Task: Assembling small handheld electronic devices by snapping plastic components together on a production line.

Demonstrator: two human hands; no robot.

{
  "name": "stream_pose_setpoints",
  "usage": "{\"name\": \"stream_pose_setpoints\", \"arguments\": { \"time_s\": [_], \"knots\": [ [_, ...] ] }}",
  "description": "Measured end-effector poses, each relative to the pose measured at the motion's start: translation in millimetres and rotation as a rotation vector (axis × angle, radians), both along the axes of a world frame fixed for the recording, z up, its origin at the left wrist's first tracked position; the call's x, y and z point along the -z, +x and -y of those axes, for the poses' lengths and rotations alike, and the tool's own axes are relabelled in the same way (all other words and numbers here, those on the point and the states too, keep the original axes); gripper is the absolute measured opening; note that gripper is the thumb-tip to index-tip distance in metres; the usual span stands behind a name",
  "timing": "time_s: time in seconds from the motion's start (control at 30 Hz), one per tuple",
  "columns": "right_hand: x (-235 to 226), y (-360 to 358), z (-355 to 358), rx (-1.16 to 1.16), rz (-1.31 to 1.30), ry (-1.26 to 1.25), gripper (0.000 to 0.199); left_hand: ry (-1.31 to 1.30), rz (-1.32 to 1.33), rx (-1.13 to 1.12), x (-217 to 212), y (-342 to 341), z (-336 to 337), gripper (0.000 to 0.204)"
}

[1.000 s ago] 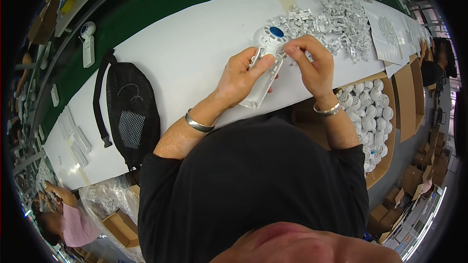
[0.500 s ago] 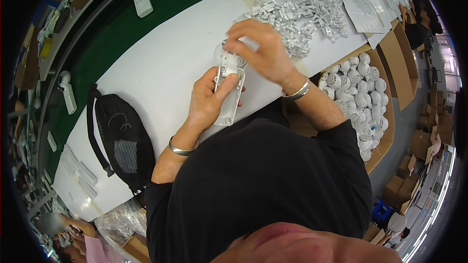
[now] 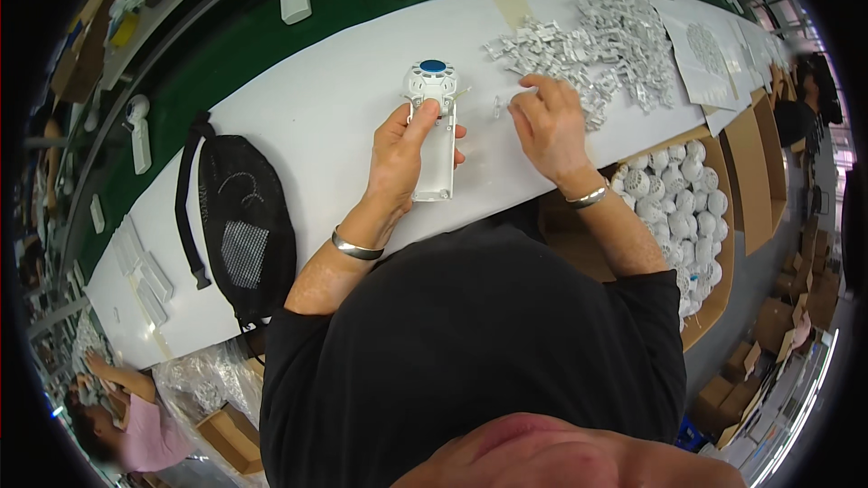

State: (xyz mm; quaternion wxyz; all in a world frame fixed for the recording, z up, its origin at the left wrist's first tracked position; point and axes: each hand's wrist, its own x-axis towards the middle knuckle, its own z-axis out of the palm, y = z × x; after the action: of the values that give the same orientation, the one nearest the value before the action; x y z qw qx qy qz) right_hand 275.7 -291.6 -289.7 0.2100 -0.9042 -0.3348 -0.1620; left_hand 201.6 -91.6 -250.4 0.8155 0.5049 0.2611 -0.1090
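My left hand (image 3: 396, 155) is wrapped round a white handheld fan (image 3: 440, 163), its thumb pressing near the neck. The fan's long handle housing lies open toward me, hollow inside. Its round head (image 3: 431, 79) carries a blue disc, and thin wires stick out at both sides of the neck. My right hand (image 3: 550, 129) is over the table to the right of the fan, fingers loosely bent and apart, with nothing visible in them. A small whitish clip-like piece (image 3: 496, 107) shows just left of its fingertips. Beyond lies a pile of small white plastic parts (image 3: 624, 50).
A cardboard box (image 3: 717, 285) full of round white fan heads (image 3: 674, 208) stands at my right. On the table's left lie a black bag (image 3: 240, 217) and white housings (image 3: 140, 262). A green belt (image 3: 344, 14) carries more housings. A co-worker (image 3: 149, 429) sits lower left.
My right hand has left the fan head and moved right, toward the pile of parts. The blue disc is now uncovered. My left hand still holds the fan, now more upright in view.
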Motion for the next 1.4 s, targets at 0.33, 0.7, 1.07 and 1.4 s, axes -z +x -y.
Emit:
{"name": "stream_pose_setpoints", "arguments": {
  "time_s": [0.33,0.7,1.07,1.4],
  "knots": [
    [24,-40,7,-0.415,-0.151,0.015,0.021,0.016,0.133,-0.042,8,6,-4,0.030],
    [22,-41,-15,-0.115,-0.246,0.115,0.031,-0.021,0.149,-0.074,15,0,-20,0.035],
    [-25,-30,-15,-0.253,-0.326,0.196,0.023,0.046,0.193,-0.021,16,-10,-20,0.045],
    [-56,-25,-78,-0.292,-0.029,0.217,0.014,0.249,0.314,0.065,22,-20,-15,0.046]
  ]
}}
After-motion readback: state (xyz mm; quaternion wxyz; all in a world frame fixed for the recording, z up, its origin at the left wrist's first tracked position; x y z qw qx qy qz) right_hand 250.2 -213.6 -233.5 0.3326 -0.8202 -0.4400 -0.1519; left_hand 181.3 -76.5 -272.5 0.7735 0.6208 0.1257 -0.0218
